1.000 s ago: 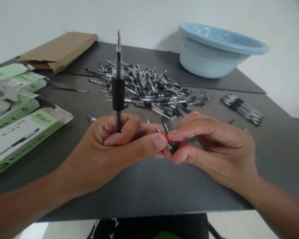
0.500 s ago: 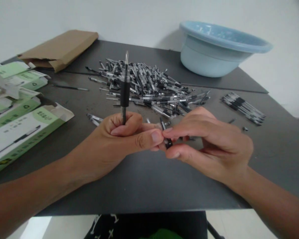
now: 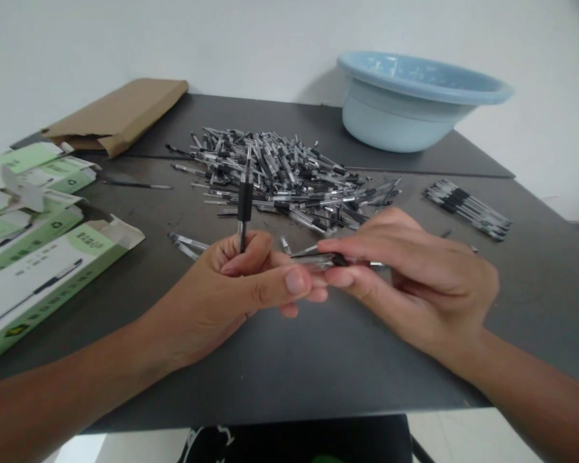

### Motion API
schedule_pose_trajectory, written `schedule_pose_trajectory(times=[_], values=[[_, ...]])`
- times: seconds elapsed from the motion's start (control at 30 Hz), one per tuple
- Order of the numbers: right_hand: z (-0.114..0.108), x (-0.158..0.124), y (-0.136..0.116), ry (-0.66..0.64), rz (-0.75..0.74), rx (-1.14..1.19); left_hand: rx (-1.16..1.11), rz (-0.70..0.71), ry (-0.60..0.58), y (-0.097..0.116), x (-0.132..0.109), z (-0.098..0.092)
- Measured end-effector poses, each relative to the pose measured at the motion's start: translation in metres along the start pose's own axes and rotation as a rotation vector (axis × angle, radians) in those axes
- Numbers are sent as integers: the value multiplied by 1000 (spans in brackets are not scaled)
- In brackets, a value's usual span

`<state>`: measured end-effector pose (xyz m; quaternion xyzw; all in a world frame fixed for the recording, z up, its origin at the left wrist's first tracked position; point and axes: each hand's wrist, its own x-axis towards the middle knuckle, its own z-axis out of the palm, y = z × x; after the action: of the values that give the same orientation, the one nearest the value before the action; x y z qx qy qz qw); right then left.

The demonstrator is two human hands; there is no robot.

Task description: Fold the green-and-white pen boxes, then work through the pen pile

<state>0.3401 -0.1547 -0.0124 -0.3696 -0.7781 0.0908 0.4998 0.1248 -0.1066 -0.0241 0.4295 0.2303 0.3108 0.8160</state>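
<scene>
My left hand (image 3: 231, 289) has an uncapped pen (image 3: 245, 199) upright in its curled index finger, tip up. Its thumb and other fingertips pinch the clear end of a small pen part (image 3: 318, 259). My right hand (image 3: 410, 276) closes thumb and index finger on the black end of that same part, which lies nearly level between the hands. A large pile of black and clear pens (image 3: 280, 167) spreads over the dark table (image 3: 289, 360) beyond my hands. To the right lies a neat row of pens (image 3: 468, 209).
Green and white pen boxes (image 3: 53, 276) stand at the left, with a brown paper bag (image 3: 120, 116) behind them. A light blue basin (image 3: 390, 122) sits at the back right. One thin pen refill (image 3: 137, 184) lies left of the pile.
The small part between my fingers has turned from steep to nearly level, and more of its clear length shows. The view has tilted slightly.
</scene>
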Motion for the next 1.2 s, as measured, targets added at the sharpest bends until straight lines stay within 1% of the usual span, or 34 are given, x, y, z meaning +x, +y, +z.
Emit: schedule_pose_trajectory(times=[0.1, 0.17, 0.27, 0.33, 0.47, 0.57, 0.7, 0.8, 0.9, 0.97, 1.03, 1.13, 1.2], values=[[3, -3, 0, 118, 168, 76, 77, 25, 53, 5, -3, 1], [3, -2, -1, 170, 234, 108, 165, 74, 119, 9, -5, 1], [0, 0, -1, 164, 267, 149, 303, 186, 216, 11, -7, 2], [-2, 2, 0, 122, 232, 168, 371, 238, 239, 10, -10, 2], [-5, 3, 4, 42, 131, 141, 509, 274, 220, 6, -16, 4], [-7, 2, 4, 25, 147, 118, 544, 251, 225, 4, -17, 5], [-11, 3, 3, 5, 184, 140, 507, 202, 242, 5, -13, 5], [-12, 4, 2, -20, 207, 170, 467, 182, 208, 5, -10, 5], [-10, 4, 3, -18, 215, 232, 463, 144, 156, 5, -10, 7], [-9, 4, 4, -28, 263, 299, 465, 116, 122, 5, -11, 9], [-7, 4, 3, -48, 363, 374, 452, 94, 96, 5, -12, 10], [-4, 5, 2, -75, 514, 507, 426, 97, 98, 4, -12, 10], [-2, 6, 2, -92, 576, 600, 422, 101, 109, 4, -11, 9]])
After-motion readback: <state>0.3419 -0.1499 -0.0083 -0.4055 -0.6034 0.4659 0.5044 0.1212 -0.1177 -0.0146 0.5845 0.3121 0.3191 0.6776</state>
